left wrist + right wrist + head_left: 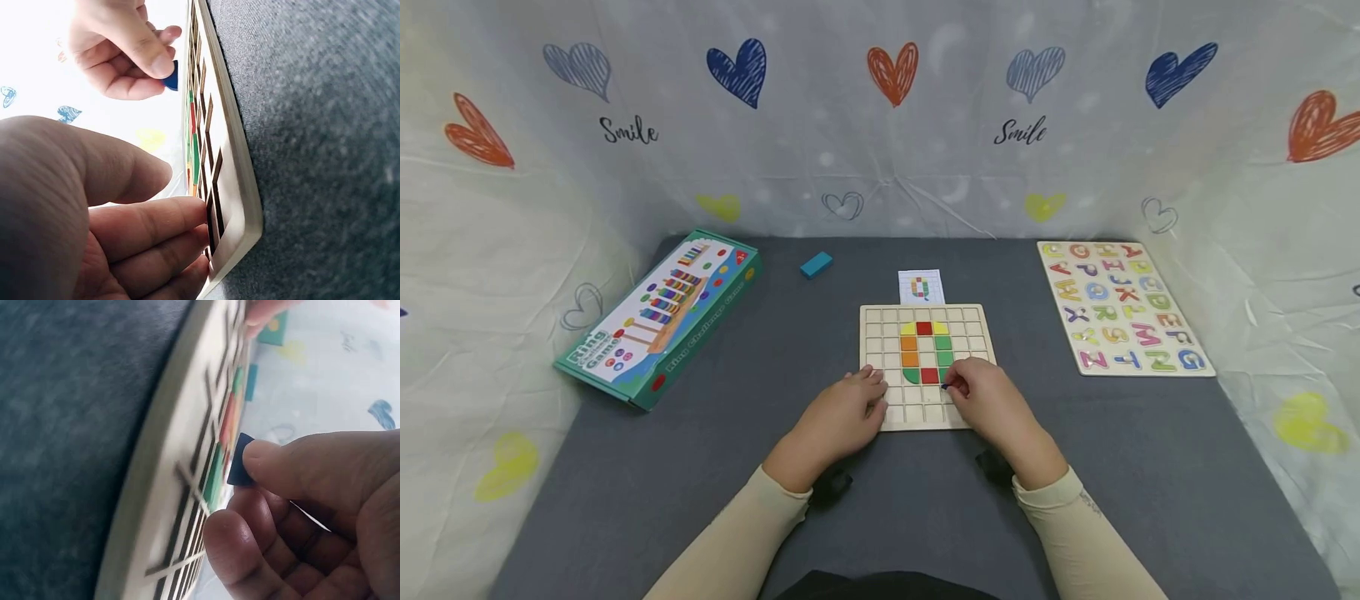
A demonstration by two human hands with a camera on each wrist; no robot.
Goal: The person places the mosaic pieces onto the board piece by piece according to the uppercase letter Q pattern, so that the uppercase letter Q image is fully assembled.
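A wooden grid board (891, 417) lies in front of me, with red, orange, yellow and green tiles (943, 342) set in a ring in its squares. Between thumb and forefinger, my right hand (988, 400) pinches a small dark blue tile (240, 461) just above the board's lower right part. My left hand (842, 414) rests its fingertips on the board's left edge, the fingers fairly straight and holding nothing. Behind the board is a white card (919, 286) printed with a coloured letter-like pattern. The blue tile's far side is hidden by my fingers.
A green-edged game box (658, 317) lies at the left, with a small blue block (816, 265) near it. On the right is an alphabet board (1123, 308) with colourful letters. A curtain (880, 125) with printed hearts stands behind the grey table (910, 517).
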